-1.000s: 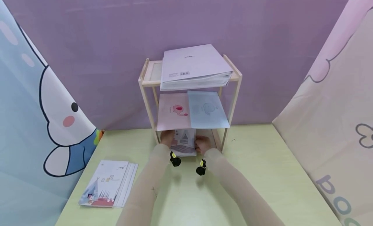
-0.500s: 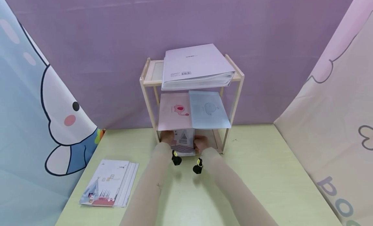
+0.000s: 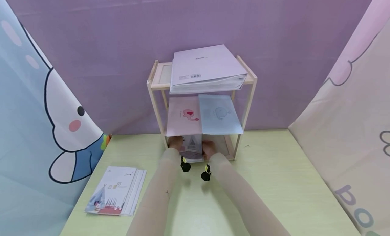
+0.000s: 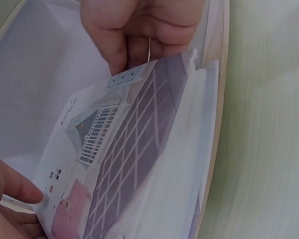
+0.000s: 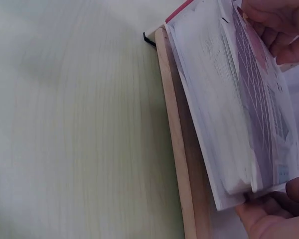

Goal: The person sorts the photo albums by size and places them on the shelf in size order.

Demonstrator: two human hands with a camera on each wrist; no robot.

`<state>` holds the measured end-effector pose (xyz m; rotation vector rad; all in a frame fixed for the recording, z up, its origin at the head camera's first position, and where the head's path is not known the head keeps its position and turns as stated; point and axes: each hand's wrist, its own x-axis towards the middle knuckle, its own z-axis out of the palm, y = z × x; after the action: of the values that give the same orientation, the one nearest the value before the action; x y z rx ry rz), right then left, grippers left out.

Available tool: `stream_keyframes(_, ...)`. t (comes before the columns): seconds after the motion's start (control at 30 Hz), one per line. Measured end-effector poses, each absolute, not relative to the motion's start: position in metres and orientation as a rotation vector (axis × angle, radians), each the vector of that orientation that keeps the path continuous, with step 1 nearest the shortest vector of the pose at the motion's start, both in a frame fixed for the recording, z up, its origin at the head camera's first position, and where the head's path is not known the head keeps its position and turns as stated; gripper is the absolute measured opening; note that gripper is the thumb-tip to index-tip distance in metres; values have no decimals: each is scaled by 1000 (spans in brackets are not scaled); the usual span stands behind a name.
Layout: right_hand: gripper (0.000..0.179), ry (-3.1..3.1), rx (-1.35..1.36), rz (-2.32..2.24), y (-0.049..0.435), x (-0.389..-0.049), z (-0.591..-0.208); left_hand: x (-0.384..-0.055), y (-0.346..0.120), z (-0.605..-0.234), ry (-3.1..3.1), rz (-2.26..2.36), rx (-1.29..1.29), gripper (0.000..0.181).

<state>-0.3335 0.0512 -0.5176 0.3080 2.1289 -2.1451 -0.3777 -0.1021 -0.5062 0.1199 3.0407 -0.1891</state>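
A stack of notebooks [image 3: 192, 147], its top cover printed with a tent and a purple checked floor, lies on the bottom shelf of a wooden rack [image 3: 160, 86]. My left hand [image 3: 175, 142] holds its left edge, thumb on the cover in the left wrist view. At the right edge is my right hand [image 3: 209, 148]. In the right wrist view, that right hand [image 5: 274, 216] pinches the corner of the notebooks [image 5: 256, 99], fingers partly beneath. Layered page edges face the front of the shelf. The middle shelf hides the rear part of the stack in the head view.
Thick white folders [image 3: 210, 65] lie on the top shelf. A pink booklet [image 3: 182, 124] and a blue booklet [image 3: 220, 122] lie side by side on the middle shelf. More notebooks [image 3: 122, 177] are fanned on the table's left. A purple curtain [image 3: 122, 60] hangs behind.
The notebooks and my right hand have shifted slightly left relative to the rack. My left hand stays at the left edge. The head view has drifted a little.
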Motion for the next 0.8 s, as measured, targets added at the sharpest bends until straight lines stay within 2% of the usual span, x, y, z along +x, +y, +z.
stream_keyframes(0.07,15,2141,193,-2161,51,-328,-513,-343,-95,-464,3066,-155,129,30)
stream_keyframes(0.13,20,2174,174,-2126,49,-330,-514,-345,-98,-469,3127,-83,150,29)
stream_keyframes(0.23,22,2183,185,-2087,47,-341,-530,-385,-107,-519,3149,-99,138,29)
stream_keyframes(0.3,21,2162,220,-2059,46,-340,-530,-421,-115,-566,3144,-138,131,28)
stream_keyframes(0.37,26,2136,185,-2069,46,-337,-532,-435,-119,-588,3177,-187,152,23)
stream_keyframes(0.53,32,2115,111,-2110,47,-336,-538,-447,-125,-606,3212,-71,240,13)
stream_keyframes(0.63,32,2147,138,-2078,46,-336,-539,-449,-126,-604,3182,29,254,19)
stream_keyframes(0.77,27,2237,149,-2021,43,-337,-542,-455,-129,-613,3188,51,273,18)
stream_keyframes(0.8,26,2262,150,-2019,42,-339,-544,-459,-131,-621,3156,207,205,19)
